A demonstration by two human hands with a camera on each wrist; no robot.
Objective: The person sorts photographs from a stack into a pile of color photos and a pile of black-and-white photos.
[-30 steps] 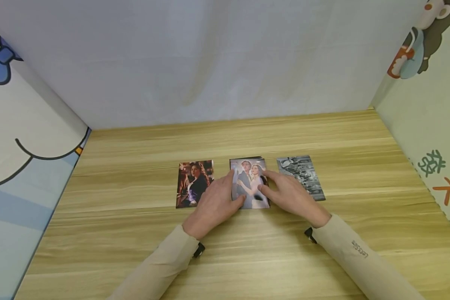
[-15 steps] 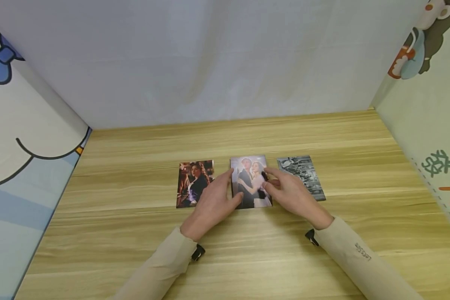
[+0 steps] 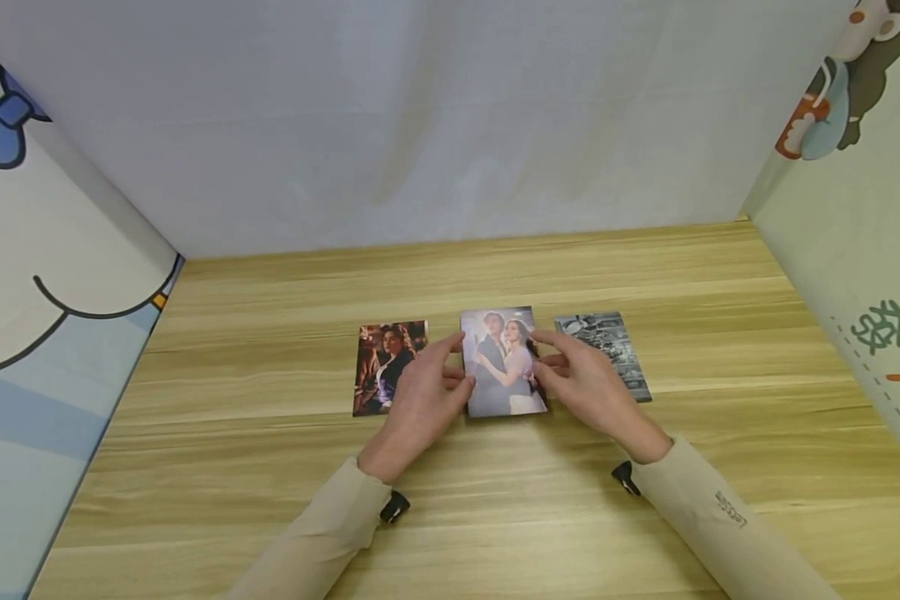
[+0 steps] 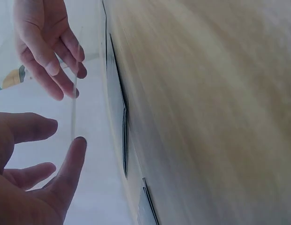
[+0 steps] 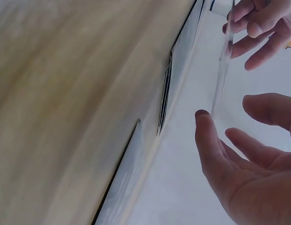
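Note:
In the head view, a photo card of a couple (image 3: 502, 358) lies between my hands. Both wrist views show it as a thin pale strip, raised off the table. My left hand (image 3: 423, 404) holds its left edge, with the index fingertip at the border. Along the opposite edge, my right hand (image 3: 588, 392) holds it with thumb and forefinger. Beneath it, a small stack of dark-edged cards (image 4: 125, 145) rests on the table. Partly behind the left hand lies a photo card of a person in dark clothes (image 3: 378, 367). A grey photo card (image 3: 607, 342) lies beyond the right hand.
The wooden table (image 3: 270, 333) spreads around the cards. A plain pale cloth wall (image 3: 450, 125) rises at its back. Cartoon-printed panels stand at the left (image 3: 45, 250) and right (image 3: 832, 250) sides.
The couple card has risen off the stack and shifted slightly up in the head view, covering the dark edge behind it. Both hands have spread a little apart. The two side cards stay put.

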